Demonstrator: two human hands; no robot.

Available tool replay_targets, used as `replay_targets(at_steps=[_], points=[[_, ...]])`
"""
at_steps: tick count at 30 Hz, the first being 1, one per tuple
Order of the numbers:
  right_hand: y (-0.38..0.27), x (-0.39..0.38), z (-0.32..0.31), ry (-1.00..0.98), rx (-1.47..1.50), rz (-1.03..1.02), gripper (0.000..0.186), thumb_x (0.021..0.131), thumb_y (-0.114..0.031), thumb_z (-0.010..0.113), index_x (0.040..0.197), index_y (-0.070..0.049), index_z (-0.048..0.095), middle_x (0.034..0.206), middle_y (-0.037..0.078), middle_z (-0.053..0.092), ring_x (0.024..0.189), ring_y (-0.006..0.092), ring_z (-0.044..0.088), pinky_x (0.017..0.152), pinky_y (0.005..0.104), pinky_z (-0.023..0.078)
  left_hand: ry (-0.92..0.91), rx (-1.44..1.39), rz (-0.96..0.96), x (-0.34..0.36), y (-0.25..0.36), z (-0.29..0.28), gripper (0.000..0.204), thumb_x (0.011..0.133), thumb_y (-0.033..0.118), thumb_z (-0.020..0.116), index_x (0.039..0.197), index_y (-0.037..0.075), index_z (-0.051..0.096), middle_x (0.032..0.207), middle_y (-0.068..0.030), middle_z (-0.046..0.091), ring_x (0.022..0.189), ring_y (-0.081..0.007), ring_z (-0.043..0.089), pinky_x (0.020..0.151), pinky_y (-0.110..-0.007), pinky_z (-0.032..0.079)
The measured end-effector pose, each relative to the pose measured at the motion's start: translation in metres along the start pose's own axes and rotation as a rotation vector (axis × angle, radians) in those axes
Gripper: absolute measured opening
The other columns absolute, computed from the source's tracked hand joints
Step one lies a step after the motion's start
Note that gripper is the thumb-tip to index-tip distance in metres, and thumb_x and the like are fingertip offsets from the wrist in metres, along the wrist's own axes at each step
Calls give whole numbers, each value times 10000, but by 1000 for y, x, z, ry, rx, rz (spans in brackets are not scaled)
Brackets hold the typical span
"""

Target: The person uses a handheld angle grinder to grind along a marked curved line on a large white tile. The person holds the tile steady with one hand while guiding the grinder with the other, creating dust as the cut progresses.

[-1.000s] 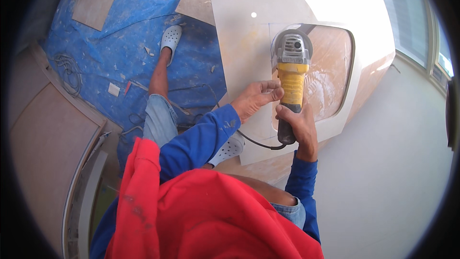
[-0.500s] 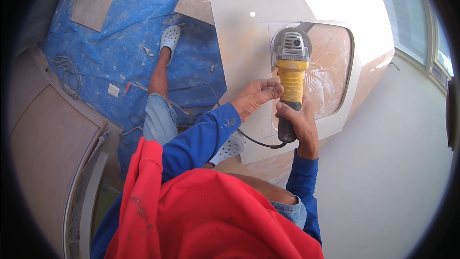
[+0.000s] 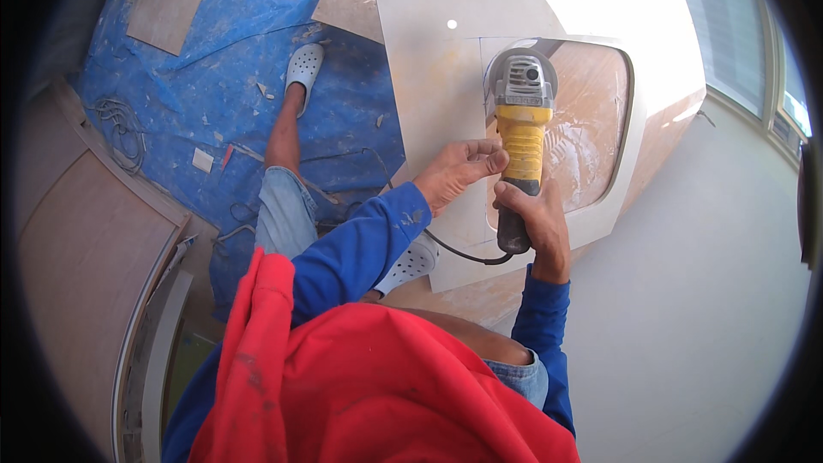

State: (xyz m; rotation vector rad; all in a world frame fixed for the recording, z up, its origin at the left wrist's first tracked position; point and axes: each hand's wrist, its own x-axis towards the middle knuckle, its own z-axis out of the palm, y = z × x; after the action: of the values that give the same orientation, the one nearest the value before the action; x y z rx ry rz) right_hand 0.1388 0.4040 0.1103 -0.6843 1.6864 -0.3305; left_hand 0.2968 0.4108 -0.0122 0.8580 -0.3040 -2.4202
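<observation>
My right hand is wrapped round the black rear handle of a yellow and black angle grinder with a grey metal head. The grinder's round disc lies under the head, mostly hidden by it. At the left side of the yellow body, my left hand is closed, thumb and fingers drawn together; anything between them is hidden. The tool is over a pale panel with a large rounded cutout, through which brown wood shows. A black cord runs from the handle to the left, under my left forearm.
A blue tarp with scraps covers the floor at left, with a coiled cable on it. A loose board lies at far left. Curved wooden panels stand lower left. A pale wall is at right, windows above.
</observation>
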Motion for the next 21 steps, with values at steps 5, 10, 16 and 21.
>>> replay_targets(at_steps=[5,10,16,21], points=[[0,0,0,5,1,18,592,836,-233,831,1322,37,629,938,75,710,802,163,699,753,330,570,5,-9,-4,2,-3,-1,730,970,601,803,1351,-11,689,1154,-70,729,1052,-129,693,892,-299,580],[-1,0,0,9,0,25,604,826,-245,830,1319,38,629,935,75,709,800,167,700,750,334,568,7,-40,-12,4,-4,-1,707,963,584,818,1325,-10,692,1116,-63,729,974,-125,709,832,-289,590],[-2,2,-1,3,-10,32,605,827,-259,828,1314,40,631,933,75,707,790,171,702,744,335,567,9,-55,-24,4,-5,-2,665,964,567,825,1296,2,706,1102,-56,730,951,-117,707,824,-283,588],[-3,1,1,2,22,22,610,834,-264,826,1326,39,630,940,74,703,796,170,702,747,332,567,67,-13,42,7,-8,-1,562,984,516,829,1238,24,731,1100,-41,738,985,-105,693,857,-286,580]])
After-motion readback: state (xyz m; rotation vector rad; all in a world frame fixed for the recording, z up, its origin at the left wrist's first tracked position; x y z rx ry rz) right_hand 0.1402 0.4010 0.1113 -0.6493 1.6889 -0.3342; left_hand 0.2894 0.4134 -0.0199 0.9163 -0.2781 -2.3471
